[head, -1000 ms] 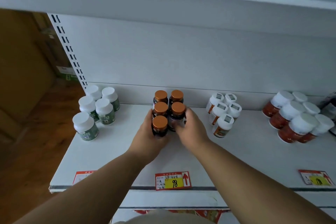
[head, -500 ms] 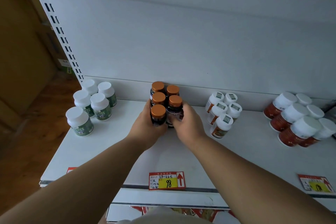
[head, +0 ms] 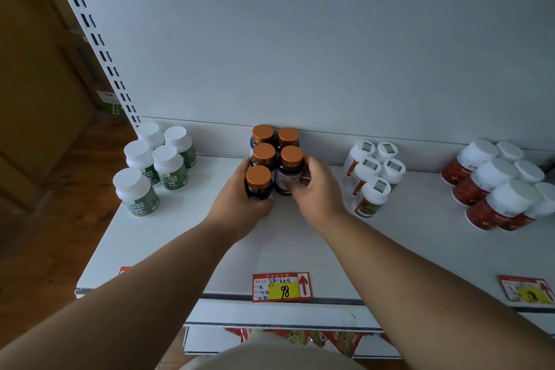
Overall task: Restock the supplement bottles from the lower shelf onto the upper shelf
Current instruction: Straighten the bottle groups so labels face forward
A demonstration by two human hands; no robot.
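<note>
Scene: five dark supplement bottles (head: 274,159) with copper caps are seen clustered at the far middle of a white shelf (head: 300,249), against the back panel.
Left hand (head: 240,204): its fingers are wrapped round the nearest bottle (head: 259,185) of the left column, which stands on the shelf.
Right hand (head: 316,189): its fingers are curled against the front bottle (head: 290,171) of the right column (a grasp, by the look of it).
Progress: five bottles are judged placed; a sixth spot in the right column appears unfilled, and the lower shelf's remaining stock cannot be seen.
Neighbours: green-labelled white-capped bottles (head: 156,165) are ranged at left, orange-labelled ones (head: 374,174) just right, red ones (head: 498,186) at far right.
Writing: the price tag (head: 282,287) on the near edge is marked "98" beside a red arrow; its smaller print cannot be read.
</note>
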